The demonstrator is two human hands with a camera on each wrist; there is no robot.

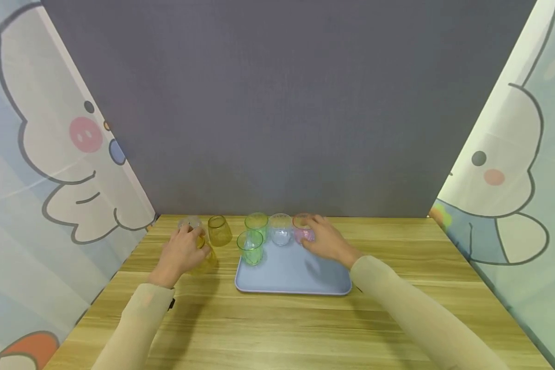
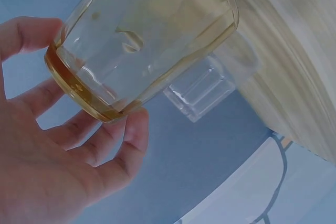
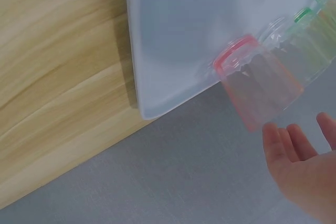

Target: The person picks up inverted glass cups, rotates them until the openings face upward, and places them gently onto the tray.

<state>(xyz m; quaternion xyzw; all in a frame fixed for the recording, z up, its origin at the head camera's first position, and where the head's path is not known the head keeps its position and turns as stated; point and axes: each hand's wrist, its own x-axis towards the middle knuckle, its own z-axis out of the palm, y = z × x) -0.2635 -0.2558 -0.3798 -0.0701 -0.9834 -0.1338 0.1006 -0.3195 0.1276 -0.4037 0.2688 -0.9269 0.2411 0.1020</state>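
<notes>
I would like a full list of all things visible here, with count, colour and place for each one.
green cups: two, green, left part of the tray
clear cup: one, colourless, back of the tray
pink cup: one, pink, back of the tray, by the right hand
yellow cups: two, yellow, on the table left of the tray; one held
second clear cup: one, colourless, behind the left hand
tray: one, light blue, table centre
table: one, light wood
left hand: grips a yellow cup
right hand: open, beside the pink cup

Seven cups [image 1: 280, 229], one tray [image 1: 292, 275].
</notes>
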